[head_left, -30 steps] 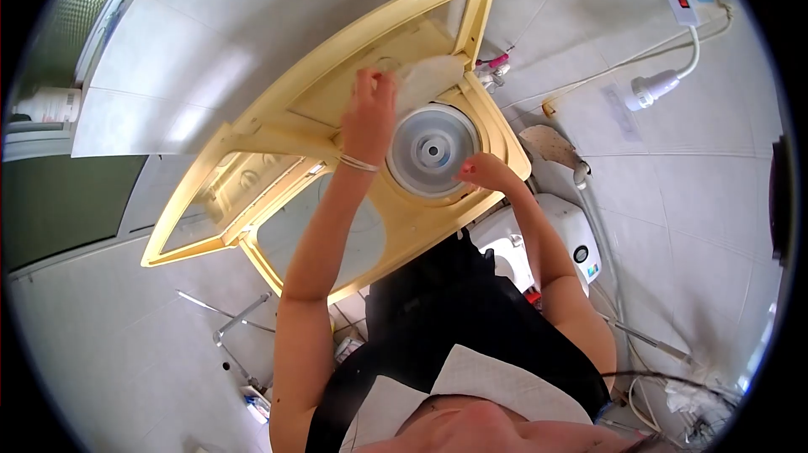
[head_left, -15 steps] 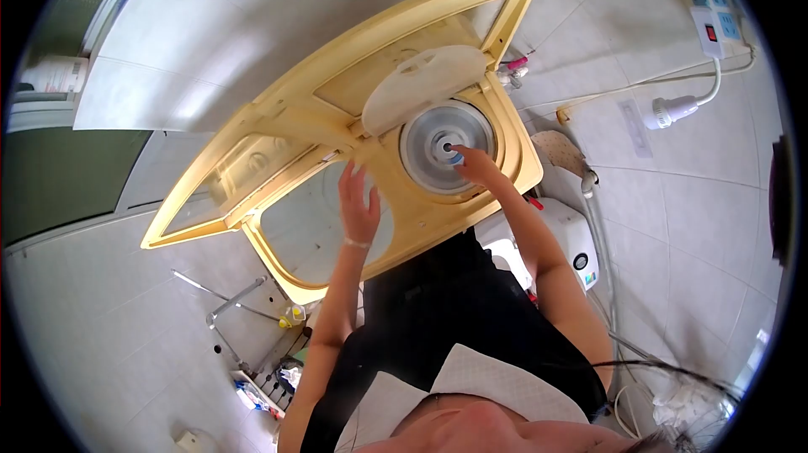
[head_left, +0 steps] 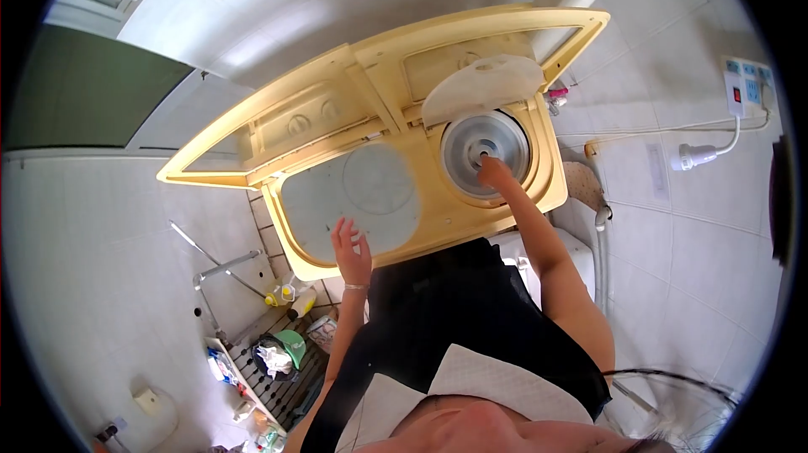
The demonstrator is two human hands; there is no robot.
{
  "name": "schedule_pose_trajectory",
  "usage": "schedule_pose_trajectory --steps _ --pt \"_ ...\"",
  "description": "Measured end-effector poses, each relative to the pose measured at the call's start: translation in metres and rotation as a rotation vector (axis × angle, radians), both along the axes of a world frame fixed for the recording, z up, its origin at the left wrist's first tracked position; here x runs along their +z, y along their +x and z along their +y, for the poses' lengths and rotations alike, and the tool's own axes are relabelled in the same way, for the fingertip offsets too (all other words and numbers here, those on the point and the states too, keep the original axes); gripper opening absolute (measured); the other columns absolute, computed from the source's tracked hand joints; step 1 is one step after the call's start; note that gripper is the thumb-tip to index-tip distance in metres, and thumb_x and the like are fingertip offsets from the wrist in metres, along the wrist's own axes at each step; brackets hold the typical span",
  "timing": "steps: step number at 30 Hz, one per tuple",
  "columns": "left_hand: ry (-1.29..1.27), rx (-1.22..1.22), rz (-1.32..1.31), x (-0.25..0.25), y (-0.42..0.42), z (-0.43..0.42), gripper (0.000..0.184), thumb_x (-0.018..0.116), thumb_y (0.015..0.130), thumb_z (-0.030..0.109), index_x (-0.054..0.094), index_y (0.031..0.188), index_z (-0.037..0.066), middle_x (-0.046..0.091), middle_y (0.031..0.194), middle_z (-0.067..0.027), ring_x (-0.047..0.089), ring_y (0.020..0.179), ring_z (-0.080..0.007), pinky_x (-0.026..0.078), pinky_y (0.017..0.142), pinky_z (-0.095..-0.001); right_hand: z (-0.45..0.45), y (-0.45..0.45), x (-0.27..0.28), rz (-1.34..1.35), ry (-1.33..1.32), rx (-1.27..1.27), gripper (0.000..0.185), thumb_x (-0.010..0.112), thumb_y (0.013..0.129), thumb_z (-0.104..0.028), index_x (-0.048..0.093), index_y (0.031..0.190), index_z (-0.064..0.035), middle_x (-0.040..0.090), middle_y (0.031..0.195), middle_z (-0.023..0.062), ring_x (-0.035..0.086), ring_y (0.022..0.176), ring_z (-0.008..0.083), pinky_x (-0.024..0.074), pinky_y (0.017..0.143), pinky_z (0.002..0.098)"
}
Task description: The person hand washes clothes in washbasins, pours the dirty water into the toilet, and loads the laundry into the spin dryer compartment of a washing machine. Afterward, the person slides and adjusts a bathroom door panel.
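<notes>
A cream-yellow twin-tub washing machine [head_left: 429,243] stands before me with both lids raised. My right hand [head_left: 495,174] reaches into the round metal spin tub [head_left: 461,180] on the right. Its fingers are bent together close to the hub [head_left: 483,154] at the middle; what they hold, if anything, is hidden. Above the spin tub, a whitish inner cover [head_left: 484,87] is tipped up against the lid. My left hand [head_left: 352,253] hovers over the near edge of the wash tub [head_left: 316,201], fingers apart and holding nothing.
A power strip [head_left: 736,98] and a white plug [head_left: 694,157] hang on the right wall. At lower left, a slatted rack [head_left: 307,386] carries a green-and-black container [head_left: 292,348] and several items. Yellow bottles [head_left: 282,293] stand nearby. A grey hose [head_left: 601,251] runs right of the machine.
The view has shifted, showing more of the wash tub and rack. My left hand has drawn back toward me from the middle panel. My right hand stays at the hub, its pointing finger now bent.
</notes>
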State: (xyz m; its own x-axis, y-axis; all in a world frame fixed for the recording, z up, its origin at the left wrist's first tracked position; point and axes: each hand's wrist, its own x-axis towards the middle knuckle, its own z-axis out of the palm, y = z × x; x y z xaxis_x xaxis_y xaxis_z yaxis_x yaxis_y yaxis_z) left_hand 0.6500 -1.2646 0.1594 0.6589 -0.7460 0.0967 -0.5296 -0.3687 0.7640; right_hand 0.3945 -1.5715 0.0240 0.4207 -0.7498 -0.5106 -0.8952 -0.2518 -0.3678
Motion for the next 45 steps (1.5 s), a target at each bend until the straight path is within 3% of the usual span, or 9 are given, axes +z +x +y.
schedule_pose_trajectory --steps 13,16,19,22,25,31,34,37,45 --pt "-0.038 0.03 0.038 0.006 -0.002 0.008 0.038 0.058 0.087 0.0 0.053 0.125 0.003 0.045 0.133 -0.0146 0.061 0.092 -0.0198 0.054 0.073 -0.0273 -0.009 0.0 0.004 -0.009 0.132 -0.046 0.033 0.059 0.078 -0.02 0.058 0.106 -0.0025 0.066 0.104 0.0216 0.064 0.099 0.0388 0.0514 0.084 0.0453" --pt "-0.033 0.028 0.033 0.005 -0.003 0.007 0.038 0.058 0.088 0.0 0.053 0.125 0.003 0.046 0.133 -0.0148 0.062 0.092 -0.0199 0.054 0.073 -0.0276 -0.005 -0.003 0.001 -0.083 -0.01 0.019 0.035 0.056 0.076 -0.014 0.058 0.109 -0.0018 0.068 0.076 0.0181 0.069 0.068 0.0313 0.054 0.063 0.041" --pt "-0.036 0.038 0.042 0.005 -0.006 0.005 0.038 0.057 0.087 0.0 0.054 0.125 0.003 0.046 0.133 -0.0149 0.062 0.091 -0.0197 0.055 0.073 -0.0276 -0.01 -0.007 -0.024 -0.029 0.067 0.011 0.045 0.056 0.077 -0.013 0.055 0.121 -0.0039 0.068 0.078 0.0189 0.068 0.067 0.0317 0.0537 0.059 0.0399" --pt "-0.051 0.04 0.054 0.003 -0.009 0.002 0.037 0.057 0.087 0.0 0.054 0.124 0.002 0.047 0.132 -0.0149 0.062 0.091 -0.0195 0.055 0.072 -0.0272 -0.011 -0.017 -0.056 -0.08 0.034 0.011 0.053 0.057 0.077 -0.011 0.051 0.13 -0.0061 0.068 0.079 0.0207 0.068 0.067 0.0315 0.054 0.06 0.0402" --pt "-0.039 0.034 0.053 0.0 -0.014 0.001 0.036 0.057 0.088 0.001 0.054 0.124 0.002 0.047 0.131 -0.0149 0.062 0.09 -0.0194 0.055 0.071 -0.027 -0.005 -0.018 -0.011 -0.114 0.188 -0.022 0.064 0.057 0.075 -0.014 0.043 0.136 -0.0065 0.066 0.099 0.0251 0.064 0.094 0.0403 0.0509 0.079 0.0461" --pt "-0.031 0.024 0.047 -0.003 -0.022 -0.002 0.036 0.058 0.088 0.001 0.054 0.124 0.002 0.048 0.13 -0.0146 0.063 0.088 -0.0188 0.055 0.071 -0.0269 0.009 -0.024 -0.011 -0.068 0.268 -0.014 0.088 0.056 0.072 -0.008 0.017 0.151 -0.0115 0.065 0.099 0.028 0.063 0.092 0.0425 0.051 0.076 0.0475" --pt "-0.025 0.033 0.059 -0.005 -0.024 -0.002 0.036 0.058 0.088 0.002 0.054 0.124 0.002 0.049 0.13 -0.0144 0.063 0.088 -0.0187 0.055 0.071 -0.0269 0.014 -0.022 0.009 -0.005 0.202 0.013 0.088 0.056 0.071 -0.007 0.018 0.151 -0.0114 0.065 0.099 0.0284 0.063 0.09 0.0425 0.0505 0.076 0.0479" --pt "-0.038 0.029 0.064 -0.005 -0.026 -0.002 0.036 0.058 0.088 0.002 0.054 0.125 0.003 0.049 0.13 -0.0142 0.063 0.088 -0.0187 0.054 0.071 -0.027 0.019 -0.034 -0.022 -0.289 -0.001 0.075 0.087 0.051 0.072 -0.001 0.017 0.152 -0.0134 0.067 0.092 0.0257 0.065 0.084 0.0414 0.0507 0.074 0.0454" --pt "-0.056 0.021 0.039 -0.008 -0.026 0.007 0.035 0.059 0.088 0.001 0.055 0.123 0.003 0.049 0.131 -0.0127 0.063 0.085 -0.0147 0.053 0.065 -0.0227 0.015 -0.026 -0.018 0.003 0.104 0.076 0.089 0.053 0.073 -0.004 0.015 0.152 -0.0133 0.066 0.094 0.0274 0.065 0.086 0.0413 0.0498 0.075 0.0464"
